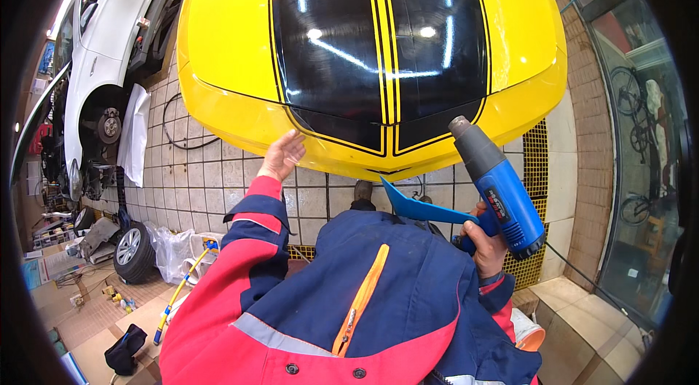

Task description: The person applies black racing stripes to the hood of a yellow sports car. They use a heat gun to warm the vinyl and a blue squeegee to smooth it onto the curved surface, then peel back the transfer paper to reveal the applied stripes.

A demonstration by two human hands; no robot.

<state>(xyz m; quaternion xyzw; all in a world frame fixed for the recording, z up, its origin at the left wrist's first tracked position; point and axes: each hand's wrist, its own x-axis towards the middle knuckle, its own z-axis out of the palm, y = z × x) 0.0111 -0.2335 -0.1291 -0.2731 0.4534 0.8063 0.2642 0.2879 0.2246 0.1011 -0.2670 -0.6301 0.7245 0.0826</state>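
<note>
Yellow hood (240, 28) w/ black stripes (364, 36) fills the top of the view, nose edge pointing down toward the person. Left hand (280, 156) is open, fingers flat, fingertips touching the hood's front edge just left of the stripe corner. Sleeve is red & navy.

Right hand (486, 243) is closed around two things at once: a blue heat gun (499, 185), grey nozzle aimed up at the hood's front edge near the right stripe, nozzle tip just beside the paint; & a blue squeegee (415, 207), flat blade sticking out left from the fist, apart from the car, over the tile floor (196, 177).

Navy jacket w/ orange zip (362, 298) takes up the bottom centre. Yellow grate (535, 159) lies on the floor under the car's right corner.

Left side: white car (120, 21) w/ wheel off, bare hub showing; loose tyre (131, 250) on the floor near it, clear plastic bag just beside. Glass wall (641, 152) at right, bikes behind it.
</note>
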